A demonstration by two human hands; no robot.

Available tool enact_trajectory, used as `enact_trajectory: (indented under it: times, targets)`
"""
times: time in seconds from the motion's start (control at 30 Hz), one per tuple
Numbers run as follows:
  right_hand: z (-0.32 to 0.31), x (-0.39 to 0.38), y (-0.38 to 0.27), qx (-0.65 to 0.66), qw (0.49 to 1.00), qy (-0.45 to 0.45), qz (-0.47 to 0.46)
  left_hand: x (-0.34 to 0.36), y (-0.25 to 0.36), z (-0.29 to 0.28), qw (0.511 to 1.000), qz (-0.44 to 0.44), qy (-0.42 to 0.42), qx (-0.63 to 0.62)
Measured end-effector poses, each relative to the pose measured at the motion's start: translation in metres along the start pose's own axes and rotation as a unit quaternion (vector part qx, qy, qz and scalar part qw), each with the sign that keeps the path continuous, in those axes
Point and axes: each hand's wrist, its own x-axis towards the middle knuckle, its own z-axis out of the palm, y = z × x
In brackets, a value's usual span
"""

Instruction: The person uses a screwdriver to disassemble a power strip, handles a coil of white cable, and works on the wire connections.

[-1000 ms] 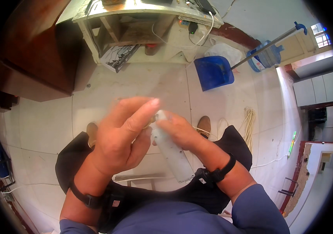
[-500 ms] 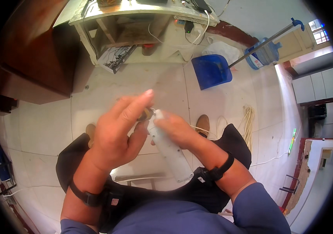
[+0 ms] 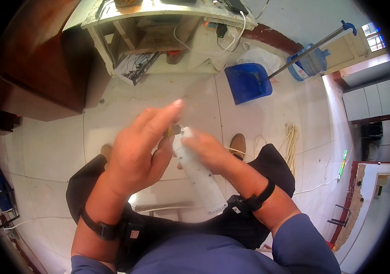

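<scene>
My right hand (image 3: 206,148) grips the upper end of a long white plastic case (image 3: 202,185), which looks like a power strip seen from its back, with small screw holes along it. The case slants down toward my lap. Close by its top end, my left hand (image 3: 133,153) pinches a small yellow and dark tool (image 3: 172,131). Most of that tool is hidden by the fingers, so its kind does not show. A short bit of light wire (image 3: 181,128) sticks out at the top of the case, next to the tool.
A coil of cream cable (image 3: 291,141) lies on the tiled floor to the right. Farther off are a blue dustpan (image 3: 249,84) with a long handle, a water jug (image 3: 309,64) and a white desk (image 3: 167,13). A brown cabinet (image 3: 35,68) stands at the left.
The left hand and the tool have shifted slightly upward beside the end of the case. The right hand keeps its hold on the case, which has hardly moved.
</scene>
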Motion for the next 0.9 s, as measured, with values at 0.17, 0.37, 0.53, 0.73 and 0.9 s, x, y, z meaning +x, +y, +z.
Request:
enact_trajectory:
  times: [0.17,0.37,0.53,0.73,0.9]
  targets:
    - [0.002,0.001,0.001,-0.010,1.000,-0.001,0.006,0.002,0.001,0.000,0.998,-0.017,-0.001,0.053]
    - [0.003,-0.002,-0.004,-0.020,1.000,-0.004,-0.004,-0.002,0.001,0.000,0.994,-0.029,0.011,0.106]
    - [0.002,-0.003,-0.002,-0.014,1.000,0.006,0.002,0.005,0.007,0.001,0.999,-0.016,0.013,0.044]
    - [0.002,-0.002,-0.001,-0.006,1.000,-0.005,-0.004,0.002,0.002,0.004,0.999,0.000,0.028,0.015]
    - [0.005,0.000,0.004,-0.030,0.999,0.000,0.010,0.005,0.000,-0.001,0.994,-0.015,-0.007,0.112]
